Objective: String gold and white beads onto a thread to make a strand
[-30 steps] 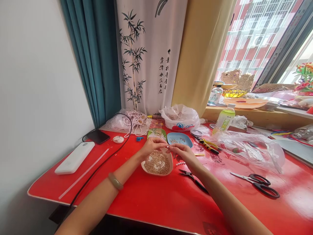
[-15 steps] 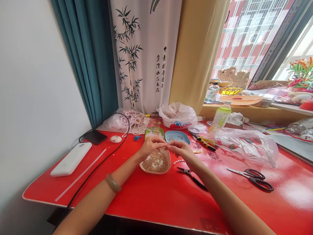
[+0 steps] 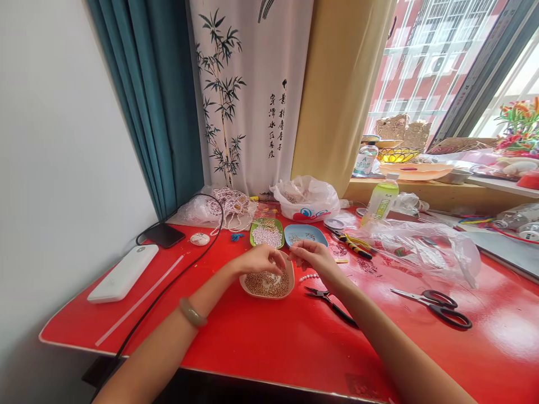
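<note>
My left hand (image 3: 261, 260) hangs over a pale dish (image 3: 269, 297) of small gold beads (image 3: 266, 285). Its fingers curve down toward the beads, somewhat apart, and nothing shows between them. To the right of it my right hand (image 3: 309, 255) is raised in a pinch near the dish's upper right edge; whatever its fingertips hold is too small to make out. Behind the hands sit a green dish (image 3: 266, 234) of pearly and gold beads and a blue dish (image 3: 319, 235) with a few small pieces. A short pearl strand (image 3: 308, 278) lies under my right wrist.
Black-handled pliers (image 3: 337, 310) lie beside my right forearm, with scissors (image 3: 438, 306) further right. Yellow-black pliers (image 3: 356, 245), a clear plastic bag (image 3: 429, 252) and a drink bottle (image 3: 382, 199) stand behind. At left are a power bank (image 3: 122, 273), a phone (image 3: 163, 235) and a cable (image 3: 168, 282).
My hands, earlier meeting at the fingertips, have come apart. The left has dropped and its fingers now bend down over the gold beads. My right hand stays nearly in place, still pinching.
</note>
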`<state>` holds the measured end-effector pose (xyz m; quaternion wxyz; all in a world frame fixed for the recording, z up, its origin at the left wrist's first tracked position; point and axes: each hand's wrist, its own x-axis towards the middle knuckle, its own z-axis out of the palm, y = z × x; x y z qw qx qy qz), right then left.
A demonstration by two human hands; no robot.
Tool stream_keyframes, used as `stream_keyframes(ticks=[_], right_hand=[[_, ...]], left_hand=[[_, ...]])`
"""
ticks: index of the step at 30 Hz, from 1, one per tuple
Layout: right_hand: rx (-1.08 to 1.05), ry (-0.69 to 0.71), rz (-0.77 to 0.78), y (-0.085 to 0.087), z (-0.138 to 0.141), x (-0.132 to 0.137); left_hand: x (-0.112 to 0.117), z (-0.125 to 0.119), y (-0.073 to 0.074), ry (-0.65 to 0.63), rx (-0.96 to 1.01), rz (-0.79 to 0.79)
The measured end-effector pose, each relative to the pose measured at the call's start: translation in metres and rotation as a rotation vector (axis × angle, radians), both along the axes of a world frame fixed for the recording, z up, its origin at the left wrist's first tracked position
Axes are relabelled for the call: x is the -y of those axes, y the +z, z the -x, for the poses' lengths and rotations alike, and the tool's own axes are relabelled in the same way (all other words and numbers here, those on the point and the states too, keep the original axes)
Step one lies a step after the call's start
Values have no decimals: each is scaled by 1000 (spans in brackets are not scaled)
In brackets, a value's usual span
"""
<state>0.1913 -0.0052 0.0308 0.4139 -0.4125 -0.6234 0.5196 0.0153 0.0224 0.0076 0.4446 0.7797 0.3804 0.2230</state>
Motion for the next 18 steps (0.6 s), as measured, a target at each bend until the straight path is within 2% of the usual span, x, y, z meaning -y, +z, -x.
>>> stream_keyframes(ticks=[4,9,14,18], right_hand=[[-5,-5,-8,-4,-1,-3],[-4,-8,-2,-5,0,-4],[-1,-5,7,-2,1,-2],[24,27,2,-1,1,0]], left_hand=[[6,-3,-3,-186,-203,-147],[9,-5,-3,-277,-228,-203],[2,0,-6,-203,-132,-67],[0,3,-1,-37,67,108]])
